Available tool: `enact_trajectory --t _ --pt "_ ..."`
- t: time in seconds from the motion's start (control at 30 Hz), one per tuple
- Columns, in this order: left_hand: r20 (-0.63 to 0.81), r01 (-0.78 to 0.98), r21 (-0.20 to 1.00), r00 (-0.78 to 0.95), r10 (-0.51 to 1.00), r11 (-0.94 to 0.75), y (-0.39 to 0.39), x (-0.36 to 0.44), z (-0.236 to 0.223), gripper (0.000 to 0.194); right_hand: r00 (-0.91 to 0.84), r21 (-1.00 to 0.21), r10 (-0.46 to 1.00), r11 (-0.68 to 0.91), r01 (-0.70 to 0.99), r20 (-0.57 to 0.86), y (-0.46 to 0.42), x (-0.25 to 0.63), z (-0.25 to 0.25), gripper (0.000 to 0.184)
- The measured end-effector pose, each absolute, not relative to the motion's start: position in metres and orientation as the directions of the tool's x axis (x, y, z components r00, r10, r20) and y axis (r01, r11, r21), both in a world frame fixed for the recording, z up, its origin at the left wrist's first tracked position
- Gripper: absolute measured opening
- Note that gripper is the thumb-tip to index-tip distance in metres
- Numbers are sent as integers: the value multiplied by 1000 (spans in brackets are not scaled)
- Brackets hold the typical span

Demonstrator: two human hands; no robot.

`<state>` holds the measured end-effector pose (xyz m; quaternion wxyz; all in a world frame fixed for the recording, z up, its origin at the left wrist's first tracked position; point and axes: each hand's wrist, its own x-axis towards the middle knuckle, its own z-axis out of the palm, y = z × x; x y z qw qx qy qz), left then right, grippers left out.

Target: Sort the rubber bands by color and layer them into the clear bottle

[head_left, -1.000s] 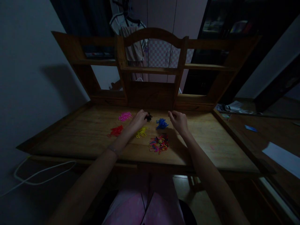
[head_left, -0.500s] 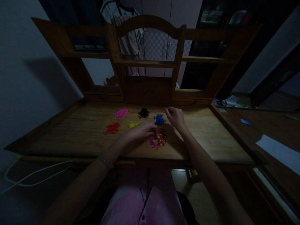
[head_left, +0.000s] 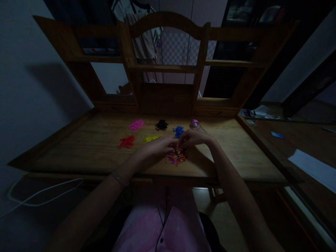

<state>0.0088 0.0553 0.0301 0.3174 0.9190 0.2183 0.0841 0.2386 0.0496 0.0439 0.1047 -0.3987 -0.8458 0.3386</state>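
Note:
A mixed pile of small coloured loops (head_left: 175, 159), rubber bands or paper clips by their look, lies near the desk's front edge. Over its far side my left hand (head_left: 165, 144) is closed, fingertips bent down toward the loops. My right hand (head_left: 193, 137) is pinched close beside it, its fingertips almost meeting the left ones. Anything in either pinch is too small and dark to make out. Sorted by colour, further piles lie beyond: blue (head_left: 179, 132), yellow (head_left: 151, 138), black (head_left: 161, 125), pink (head_left: 137, 125) and red (head_left: 127, 141).
Behind my right hand stands a small object with a pink-purple top (head_left: 194, 123), partly hidden. A wooden shelf unit (head_left: 162, 70) rises along the back of the desk (head_left: 78, 150). Papers (head_left: 312, 168) lie on the surface to the right; a white cable (head_left: 47, 190) hangs at left.
My right hand has come from beyond the blue pile down and left to the mixed pile, uncovering the pink-topped object. My left hand has stayed nearly in place.

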Motion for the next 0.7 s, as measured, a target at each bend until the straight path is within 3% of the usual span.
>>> enact_trajectory --t 0.1,0.23,0.43,0.7 --pt "27 323 657 893 450 -681 57 8 27 8 -706 -708 692 422 566 -151 49 237 45 23" --pt "35 295 730 885 464 -616 56 4 24 7 -702 -735 703 413 538 -118 50 237 46 27" --pt "28 316 814 817 576 -487 54 -5 25 15 -710 -778 698 396 489 -91 46 236 51 36" --pt "84 298 864 708 701 -405 40 -10 38 14 -714 -811 698 385 440 -56 45 225 45 35"
